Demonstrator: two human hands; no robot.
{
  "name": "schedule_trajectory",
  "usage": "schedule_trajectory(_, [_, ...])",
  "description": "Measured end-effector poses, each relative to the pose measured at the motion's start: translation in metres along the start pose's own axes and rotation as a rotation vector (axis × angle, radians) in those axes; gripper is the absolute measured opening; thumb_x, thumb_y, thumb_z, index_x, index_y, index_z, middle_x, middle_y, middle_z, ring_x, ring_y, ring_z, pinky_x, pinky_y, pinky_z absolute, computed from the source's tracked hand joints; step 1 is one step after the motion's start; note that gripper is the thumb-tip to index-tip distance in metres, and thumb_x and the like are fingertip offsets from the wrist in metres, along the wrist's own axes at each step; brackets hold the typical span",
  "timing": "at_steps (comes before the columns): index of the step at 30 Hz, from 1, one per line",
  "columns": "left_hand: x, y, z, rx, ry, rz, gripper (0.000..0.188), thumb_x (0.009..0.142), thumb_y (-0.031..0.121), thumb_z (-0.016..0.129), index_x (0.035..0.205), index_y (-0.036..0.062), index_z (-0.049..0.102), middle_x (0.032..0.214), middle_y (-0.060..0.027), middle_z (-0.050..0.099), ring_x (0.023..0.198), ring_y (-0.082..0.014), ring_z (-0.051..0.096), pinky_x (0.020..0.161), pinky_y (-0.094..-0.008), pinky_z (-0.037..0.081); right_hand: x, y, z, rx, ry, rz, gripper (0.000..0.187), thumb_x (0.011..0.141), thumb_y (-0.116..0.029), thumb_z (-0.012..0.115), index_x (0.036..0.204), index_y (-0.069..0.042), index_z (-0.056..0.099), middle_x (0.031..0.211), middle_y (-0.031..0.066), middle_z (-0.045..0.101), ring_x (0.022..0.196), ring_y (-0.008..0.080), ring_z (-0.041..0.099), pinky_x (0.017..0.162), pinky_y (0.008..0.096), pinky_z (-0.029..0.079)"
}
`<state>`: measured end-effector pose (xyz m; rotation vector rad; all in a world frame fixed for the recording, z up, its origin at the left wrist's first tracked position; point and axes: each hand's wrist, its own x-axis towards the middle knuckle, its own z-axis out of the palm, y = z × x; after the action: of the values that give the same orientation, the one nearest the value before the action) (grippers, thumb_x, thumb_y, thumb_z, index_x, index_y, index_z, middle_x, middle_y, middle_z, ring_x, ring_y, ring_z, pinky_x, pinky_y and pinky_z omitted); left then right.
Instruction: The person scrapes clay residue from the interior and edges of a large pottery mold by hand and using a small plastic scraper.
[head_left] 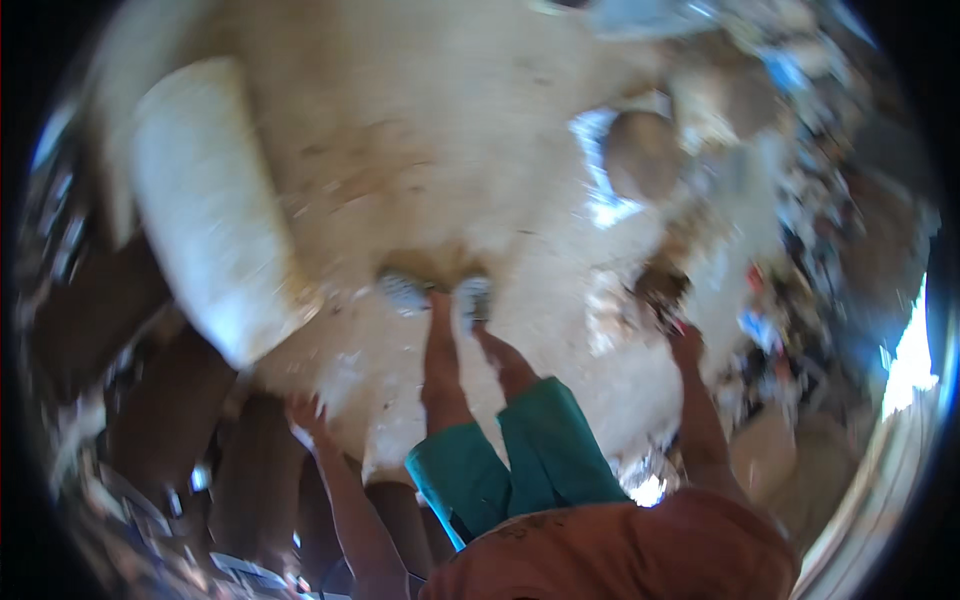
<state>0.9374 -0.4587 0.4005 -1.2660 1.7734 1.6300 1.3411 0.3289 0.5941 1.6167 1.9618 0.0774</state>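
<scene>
My left hand [308, 415] is low at my left side, fingers spread, with nothing visible in it. It is nearest to a row of dark brown, rounded long shapes [255, 470]. My right hand [686, 343] is out to the right, its fingers curled and blurred. A small reddish bit shows at its fingertips. Just beyond them is a dark brown clump [662, 284]; whether the hand holds it is hard to make out. A large, stuffed whitish sack [215, 200] lies to the left, beyond my left hand.
My feet in grey shoes [405, 292] stand on a pale, dusty floor [480, 130] with brown stains. A brown round object [642, 155] stands at the far right beside a bright bluish sheet [595, 165]. Mixed litter [790, 290] is heaped along the right side.
</scene>
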Motion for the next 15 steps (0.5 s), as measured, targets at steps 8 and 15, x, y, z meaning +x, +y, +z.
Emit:
schedule_trajectory(8, [-0.083, 0.045, 0.069, 0.039, 0.143, 0.228, 0.055, 0.104, 0.04, 0.058, 0.152, 0.0185, 0.042, 0.151, -0.0082, 0.05, 0.118, -0.026, 0.063, 0.087, -0.0415, 0.053, -0.002, -0.062, 0.078, 0.151, 0.013, -0.67, 0.033, 0.093, -0.029, 0.067, 0.116, -0.005, 0.068, 0.109, 0.0219, 0.069, 0.098, 0.041, 0.068, 0.085, 0.0516, 0.053])
schedule_trajectory(15, [-0.063, 0.036, 0.025, -0.039, 0.187, 0.181, 0.064, 0.102, 0.05, 0.057, 0.155, 0.0171, 0.041, 0.153, -0.0116, 0.046, 0.124, -0.0292, 0.058, 0.09, -0.0409, 0.051, -0.136, -0.358, 0.081, 0.305, -0.284, -0.706, 0.042, 0.096, -0.04, 0.064, 0.121, -0.006, 0.066, 0.112, 0.0208, 0.07, 0.099, 0.0434, 0.068, 0.087, 0.0508, 0.054])
